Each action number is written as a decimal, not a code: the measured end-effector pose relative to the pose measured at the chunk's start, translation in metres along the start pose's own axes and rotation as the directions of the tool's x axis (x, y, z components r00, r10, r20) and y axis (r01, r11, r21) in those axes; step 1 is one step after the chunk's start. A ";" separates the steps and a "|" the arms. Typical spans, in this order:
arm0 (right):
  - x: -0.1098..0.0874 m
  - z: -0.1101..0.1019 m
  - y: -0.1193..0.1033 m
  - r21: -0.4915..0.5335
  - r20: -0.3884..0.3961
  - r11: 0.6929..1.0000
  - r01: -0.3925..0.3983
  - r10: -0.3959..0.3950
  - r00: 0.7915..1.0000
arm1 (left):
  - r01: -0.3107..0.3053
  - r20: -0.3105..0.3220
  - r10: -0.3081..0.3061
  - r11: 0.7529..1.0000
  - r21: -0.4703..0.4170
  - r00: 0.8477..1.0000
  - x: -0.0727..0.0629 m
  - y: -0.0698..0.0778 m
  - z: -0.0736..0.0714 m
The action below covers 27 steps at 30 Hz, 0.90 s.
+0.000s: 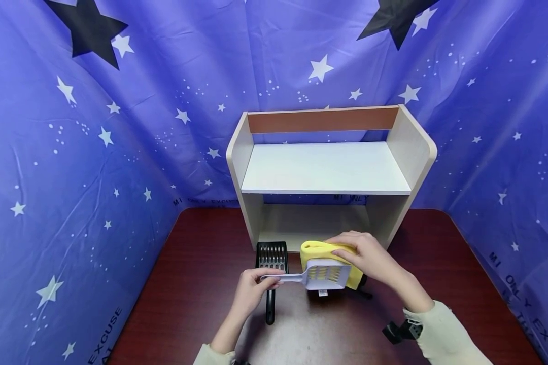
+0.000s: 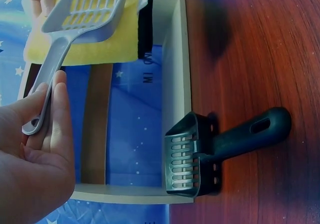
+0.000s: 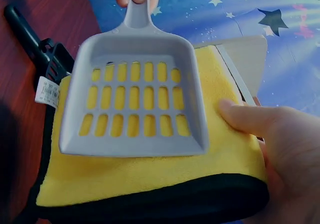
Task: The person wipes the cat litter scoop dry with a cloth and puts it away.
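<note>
In the head view my left hand (image 1: 250, 291) pinches the handle of a pale grey slotted litter scoop (image 1: 328, 284) between thumb and fingers. My right hand (image 1: 367, 257) grips a folded yellow cloth (image 1: 319, 249) with black edging, thumb on one side and fingers partly hidden behind it. The scoop's slotted pan overlaps the cloth, and yellow shows through its slots in the right wrist view. A white label (image 3: 48, 92) sticks out from the cloth's edge. On the table below my left hand lies a black slotted litter scoop (image 1: 272, 253), its handle towards me.
A pale two-tier shelf (image 1: 324, 167) stands at the back of the dark red table (image 1: 201, 274), just beyond both hands. The black scoop's head lies by the shelf's lower front edge. Blue star-patterned curtains (image 1: 137, 126) enclose the back and sides.
</note>
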State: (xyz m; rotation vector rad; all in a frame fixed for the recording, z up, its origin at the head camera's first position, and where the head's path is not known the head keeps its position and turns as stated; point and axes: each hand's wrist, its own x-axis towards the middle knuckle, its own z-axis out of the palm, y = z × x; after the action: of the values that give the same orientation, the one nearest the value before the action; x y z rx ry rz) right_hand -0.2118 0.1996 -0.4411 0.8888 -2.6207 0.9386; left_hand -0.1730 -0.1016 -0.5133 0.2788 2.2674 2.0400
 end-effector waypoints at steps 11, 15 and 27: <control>-0.005 -0.002 -0.003 -0.038 0.216 0.998 0.058 -0.049 0.975 | -0.042 -0.031 0.040 0.998 -0.037 0.999 -0.001 -0.002 0.001; -0.006 -0.002 -0.001 -0.026 0.236 0.995 0.092 -0.083 0.968 | -0.055 -0.049 0.053 0.998 -0.043 0.997 -0.002 -0.002 0.001; -0.015 -0.003 0.009 -0.036 0.143 0.988 0.150 -0.144 0.979 | -0.121 -0.094 0.117 0.992 -0.045 0.989 -0.002 -0.005 0.001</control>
State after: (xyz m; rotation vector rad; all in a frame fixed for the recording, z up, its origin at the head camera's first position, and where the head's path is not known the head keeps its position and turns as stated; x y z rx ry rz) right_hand -0.2054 0.2146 -0.4494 1.1578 -2.6349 0.8013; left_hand -0.1713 -0.1015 -0.5187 0.3320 2.2993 2.2086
